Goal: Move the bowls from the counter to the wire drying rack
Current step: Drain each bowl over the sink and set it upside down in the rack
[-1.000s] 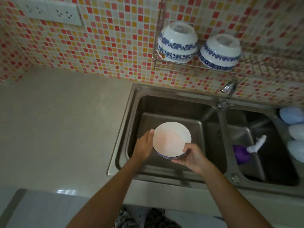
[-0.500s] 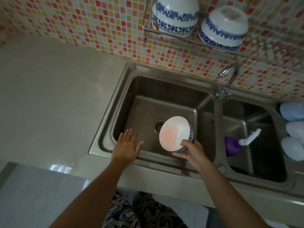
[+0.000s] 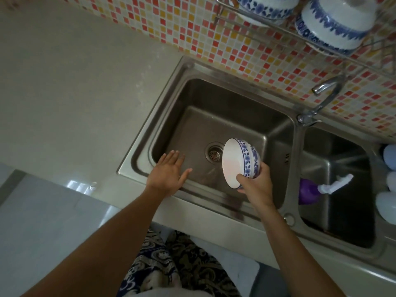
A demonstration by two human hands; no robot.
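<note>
Head view: right hand gripping blue-patterned bowl by its lower rim, tilting it on edge over left sink basin. Left hand hovering flat, fingers spread, holding nothing. Farther back, two upturned bowls sitting in wire drying rack.

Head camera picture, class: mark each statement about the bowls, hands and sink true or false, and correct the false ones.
1. The right hand holds a bowl tilted on its side. True.
2. The left hand also has a grip on that bowl. False: it is open and empty.
3. Bowls on the wire rack sit upside down. True.
4. The held bowl is over the right-hand basin. False: it is over the left basin, near the drain.
</note>
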